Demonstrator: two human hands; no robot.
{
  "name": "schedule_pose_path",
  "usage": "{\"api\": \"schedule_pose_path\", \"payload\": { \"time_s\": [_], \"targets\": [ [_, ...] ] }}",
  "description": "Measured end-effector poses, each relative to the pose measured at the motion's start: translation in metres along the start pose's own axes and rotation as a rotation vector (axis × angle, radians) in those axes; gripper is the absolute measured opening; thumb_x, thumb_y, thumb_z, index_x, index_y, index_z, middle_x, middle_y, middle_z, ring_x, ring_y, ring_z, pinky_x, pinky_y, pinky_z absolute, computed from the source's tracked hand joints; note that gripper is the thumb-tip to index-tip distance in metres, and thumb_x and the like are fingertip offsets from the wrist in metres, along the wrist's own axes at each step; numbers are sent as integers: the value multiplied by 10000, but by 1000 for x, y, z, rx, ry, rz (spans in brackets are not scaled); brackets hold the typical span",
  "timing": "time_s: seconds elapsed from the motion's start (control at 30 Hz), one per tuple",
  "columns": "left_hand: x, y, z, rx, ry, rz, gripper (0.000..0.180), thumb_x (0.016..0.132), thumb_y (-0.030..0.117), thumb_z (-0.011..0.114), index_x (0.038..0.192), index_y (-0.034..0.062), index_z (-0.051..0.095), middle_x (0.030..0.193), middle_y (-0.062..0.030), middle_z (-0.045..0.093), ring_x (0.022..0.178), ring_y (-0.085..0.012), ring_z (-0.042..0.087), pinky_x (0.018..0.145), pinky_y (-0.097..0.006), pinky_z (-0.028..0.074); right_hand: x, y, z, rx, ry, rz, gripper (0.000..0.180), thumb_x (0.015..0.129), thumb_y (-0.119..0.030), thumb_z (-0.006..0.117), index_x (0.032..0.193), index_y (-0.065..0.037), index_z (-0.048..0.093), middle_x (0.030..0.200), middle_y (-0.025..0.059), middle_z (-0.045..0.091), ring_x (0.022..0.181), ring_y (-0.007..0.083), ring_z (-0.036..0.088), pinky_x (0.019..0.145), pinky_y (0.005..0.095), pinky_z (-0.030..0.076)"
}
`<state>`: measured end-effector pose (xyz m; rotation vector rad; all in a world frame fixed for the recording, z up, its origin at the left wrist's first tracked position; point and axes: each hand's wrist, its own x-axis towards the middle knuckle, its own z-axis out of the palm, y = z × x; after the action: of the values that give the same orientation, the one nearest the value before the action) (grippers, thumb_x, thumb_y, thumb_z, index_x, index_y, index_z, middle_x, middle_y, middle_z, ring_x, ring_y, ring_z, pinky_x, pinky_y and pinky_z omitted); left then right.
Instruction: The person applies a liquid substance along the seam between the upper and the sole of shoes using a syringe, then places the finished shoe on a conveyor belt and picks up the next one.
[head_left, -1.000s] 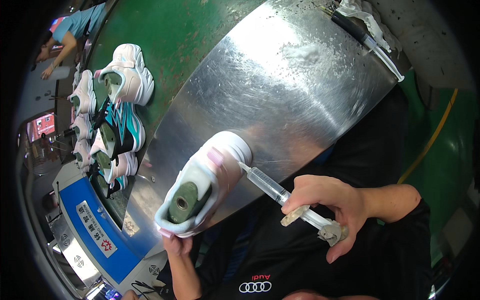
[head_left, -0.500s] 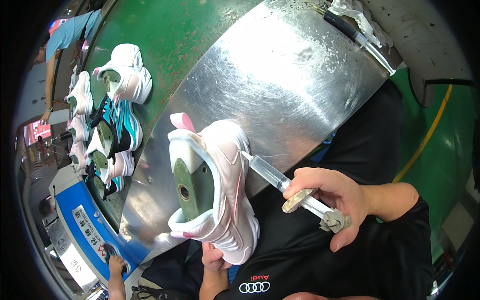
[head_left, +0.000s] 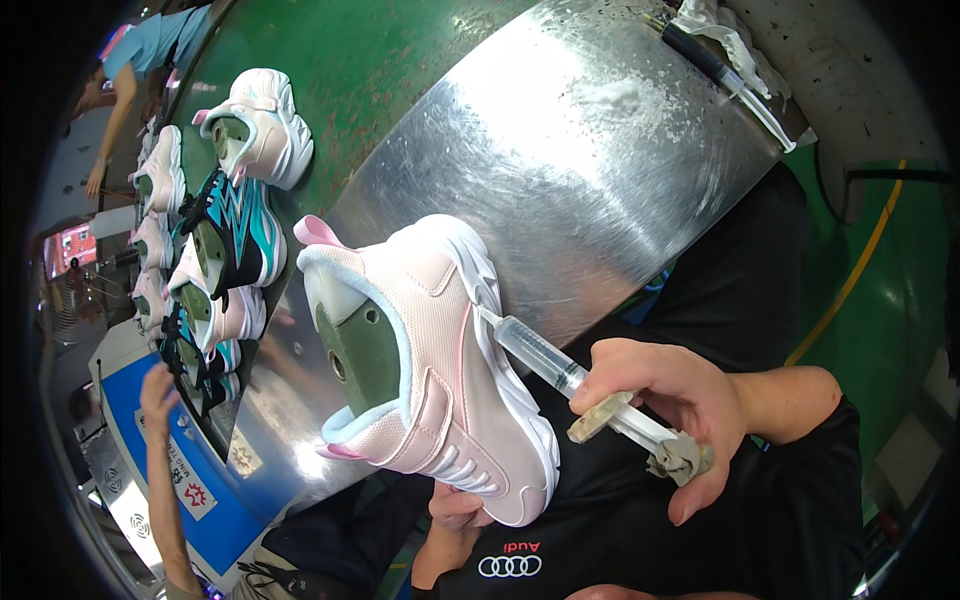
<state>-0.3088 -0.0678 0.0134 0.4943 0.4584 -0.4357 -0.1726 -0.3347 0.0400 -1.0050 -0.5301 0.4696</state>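
A pale pink and white sneaker (head_left: 440, 340), with a pink heel loop and a green shoe last (head_left: 362, 352) inside, is tilted on its side above the metal tabletop. My left hand (head_left: 458, 508) grips it near the toe from underneath; the shoe hides most of the fingers. In my right hand (head_left: 670, 400) is a clear plastic syringe (head_left: 540, 355), its flange and plunger end wrapped in dirty, pale material. The syringe's tip meets or nearly meets the seam between the upper and the white sole, near the heel.
Shiny metal tabletop (head_left: 560, 190) extends beyond the shoe. A dark syringe (head_left: 715, 70) lies at its far right beside crumpled white paper (head_left: 722, 25). More sneakers (head_left: 235, 235) line the left, near a blue machine panel (head_left: 225, 510). A co-worker's hand (head_left: 158, 395) reaches there; another person (head_left: 150, 50) stands farther back.
My left hand has rolled the shoe, showing more of its sole edge; its heel moved left. The syringe has shifted slightly along. A co-worker's hand moved from the blue panel toward the sneakers.
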Motion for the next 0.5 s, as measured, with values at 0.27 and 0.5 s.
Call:
{"api": "schedule_pose_path", "payload": {
  "time_s": [0.27, 0.5],
  "targets": [
    [3, -4, 0, 10, 21, -73, 886, 601, -2, 559, 1397, -7, 170, 1303, -243, 411, 1173, -358, 472, 968, -455, 414, 2, -11, 5, -20, -53, -11, 856, 578, -418, 819, 1201, 51, 464, 1040, 110, 512, 868, 174, 478, 726, 268, 379],
    [12, -7, -6, -56, -32, -145, 830, 614, -26, 561, 1373, -3, 227, 1232, -223, 471, 1081, -323, 520, 829, -399, 448, 3, -15, 11, -87, -75, -21, 872, 543, -458, 826, 1160, 69, 508, 990, 98, 564, 763, 151, 444, 641, 244, 338]
  ]
}}
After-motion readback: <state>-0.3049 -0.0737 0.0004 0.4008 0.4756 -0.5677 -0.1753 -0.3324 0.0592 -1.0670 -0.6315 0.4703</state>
